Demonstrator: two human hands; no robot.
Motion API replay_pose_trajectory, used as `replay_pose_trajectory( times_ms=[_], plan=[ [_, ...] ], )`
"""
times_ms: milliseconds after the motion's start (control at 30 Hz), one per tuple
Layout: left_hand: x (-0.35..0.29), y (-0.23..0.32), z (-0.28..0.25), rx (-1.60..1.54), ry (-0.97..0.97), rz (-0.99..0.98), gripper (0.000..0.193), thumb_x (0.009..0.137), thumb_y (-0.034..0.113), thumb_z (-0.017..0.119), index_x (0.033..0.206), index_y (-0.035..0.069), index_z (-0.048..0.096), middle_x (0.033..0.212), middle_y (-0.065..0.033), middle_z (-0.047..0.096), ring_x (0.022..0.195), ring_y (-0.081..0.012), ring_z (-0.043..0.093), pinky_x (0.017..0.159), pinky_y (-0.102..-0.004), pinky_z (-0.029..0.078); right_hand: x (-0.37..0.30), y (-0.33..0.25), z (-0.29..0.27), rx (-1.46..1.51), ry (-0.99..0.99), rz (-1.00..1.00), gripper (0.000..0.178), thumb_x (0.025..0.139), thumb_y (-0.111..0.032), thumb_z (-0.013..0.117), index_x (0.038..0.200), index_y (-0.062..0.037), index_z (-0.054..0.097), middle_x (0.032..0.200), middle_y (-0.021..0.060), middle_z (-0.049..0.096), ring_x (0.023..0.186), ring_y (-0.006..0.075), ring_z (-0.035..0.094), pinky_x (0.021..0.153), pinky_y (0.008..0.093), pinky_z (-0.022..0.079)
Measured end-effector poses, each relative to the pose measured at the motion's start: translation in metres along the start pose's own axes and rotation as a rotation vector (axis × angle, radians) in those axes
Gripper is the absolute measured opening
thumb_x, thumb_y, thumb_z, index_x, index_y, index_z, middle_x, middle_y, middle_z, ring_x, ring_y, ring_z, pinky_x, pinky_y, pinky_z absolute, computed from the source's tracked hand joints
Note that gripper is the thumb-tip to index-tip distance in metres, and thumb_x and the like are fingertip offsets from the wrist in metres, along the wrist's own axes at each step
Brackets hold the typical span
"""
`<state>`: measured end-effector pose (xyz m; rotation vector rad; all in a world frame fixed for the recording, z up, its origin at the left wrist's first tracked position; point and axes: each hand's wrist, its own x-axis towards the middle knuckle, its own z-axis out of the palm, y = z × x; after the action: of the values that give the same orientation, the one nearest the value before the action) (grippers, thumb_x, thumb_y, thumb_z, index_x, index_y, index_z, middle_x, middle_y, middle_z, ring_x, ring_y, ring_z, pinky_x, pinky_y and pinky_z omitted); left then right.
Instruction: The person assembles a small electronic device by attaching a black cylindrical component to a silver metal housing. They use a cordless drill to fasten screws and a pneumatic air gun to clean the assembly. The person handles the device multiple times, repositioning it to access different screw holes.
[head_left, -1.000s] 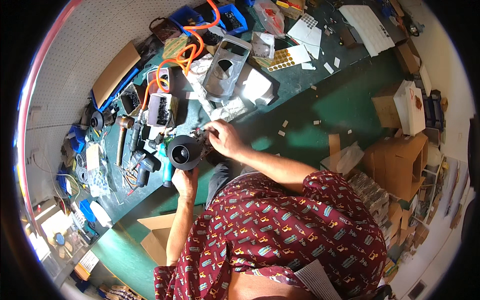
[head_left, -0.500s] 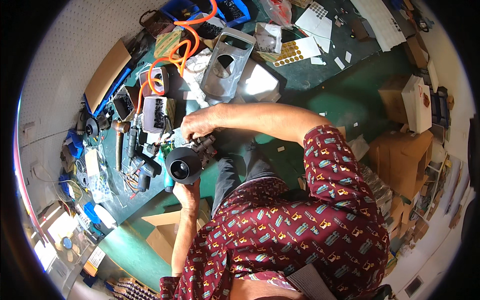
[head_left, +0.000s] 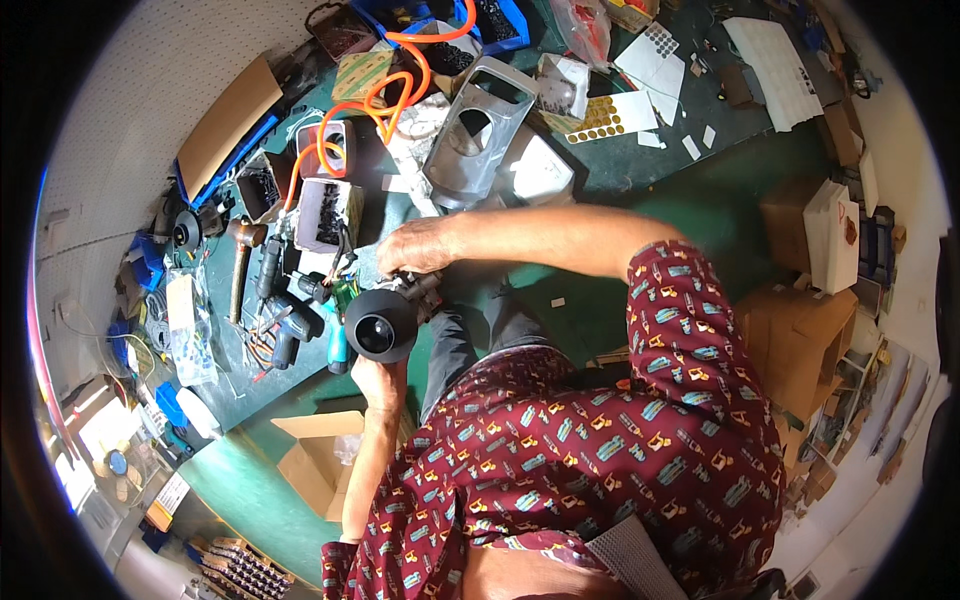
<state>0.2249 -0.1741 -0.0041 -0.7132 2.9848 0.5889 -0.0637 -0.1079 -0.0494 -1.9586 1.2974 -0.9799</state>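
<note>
A black, bowl-shaped round part with a hole in its middle faces up near the bench edge, joined to a silvery metal body. My left hand grips this assembly from below, its fingers partly hidden under the black part. Just above it, my right hand is closed, with bent fingertips at the far side of the metal body. What those fingertips hold is hidden. A teal-handled tool and a black power tool lie to the left of the assembly.
On the bench lie a hammer, a white box of small black parts and a grey metal housing. An orange coiled hose loops over the bins. An open cardboard box stands below left.
The view has shifted slightly, so the bench things appear a little further right and lower. Both hands stay at the assembly; its black part keeps nearly the same tilt.
</note>
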Motion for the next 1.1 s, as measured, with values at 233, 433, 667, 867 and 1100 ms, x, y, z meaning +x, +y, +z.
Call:
replay_pose_trajectory(
  times_ms=[233,433,667,867,1100],
  plan=[
    [0.011,-0.006,0.015,-0.073,0.060,-0.026,0.023,0.081,0.018,0.071,0.102,0.007,0.069,0.083,-0.0189,0.069,0.072,-0.0394,0.066,0.061,-0.0444,0.053,-0.022,-0.029,0.061,0.244,0.606,0.398,0.037,0.077,-0.009,0.077,0.112,-0.0040,0.067,0.103,0.0155,0.070,0.108,0.0334,0.063,0.098,0.0426,0.049],
    [0.020,-0.010,0.017,-0.032,-0.008,-0.103,0.023,0.085,0.023,0.070,0.095,0.003,0.069,0.079,-0.0227,0.069,0.074,-0.0418,0.068,0.062,-0.0472,0.052,-0.021,-0.020,0.087,0.430,0.751,0.435,0.032,0.085,-0.008,0.076,0.116,-0.0045,0.069,0.112,0.0170,0.071,0.103,0.0243,0.068,0.089,0.0358,0.053],
    [0.036,-0.039,-0.067,-0.057,0.016,-0.203,0.021,0.088,0.024,0.069,0.096,0.005,0.066,0.077,-0.0185,0.069,0.071,-0.0347,0.070,0.065,-0.0403,0.054,-0.010,0.007,0.102,0.495,0.770,0.465,0.031,0.086,-0.001,0.070,0.117,-0.0024,0.069,0.096,0.0139,0.074,0.084,0.0160,0.068,0.072,0.0310,0.054],
    [0.100,0.083,-0.141,0.327,-0.138,-0.002,0.046,0.090,0.047,0.067,0.107,0.005,0.056,0.074,-0.0177,0.070,0.070,-0.0368,0.070,0.066,-0.0461,0.054,-0.002,0.011,0.102,0.440,0.772,0.472,0.037,0.081,-0.003,0.067,0.118,-0.0020,0.069,0.105,0.0171,0.074,0.092,0.0213,0.071,0.081,0.0329,0.056],
    [0.107,0.104,-0.164,0.304,-0.267,0.427,0.086,0.060,0.013,0.083,0.138,0.012,0.047,0.141,-0.0141,0.048,0.133,-0.0334,0.045,0.118,-0.0567,0.017,-0.003,0.007,0.099,0.391,0.760,0.538,0.044,0.079,-0.017,0.072,0.121,-0.0057,0.069,0.116,0.0216,0.070,0.111,0.0317,0.067,0.099,0.0389,0.050]
  ],
)
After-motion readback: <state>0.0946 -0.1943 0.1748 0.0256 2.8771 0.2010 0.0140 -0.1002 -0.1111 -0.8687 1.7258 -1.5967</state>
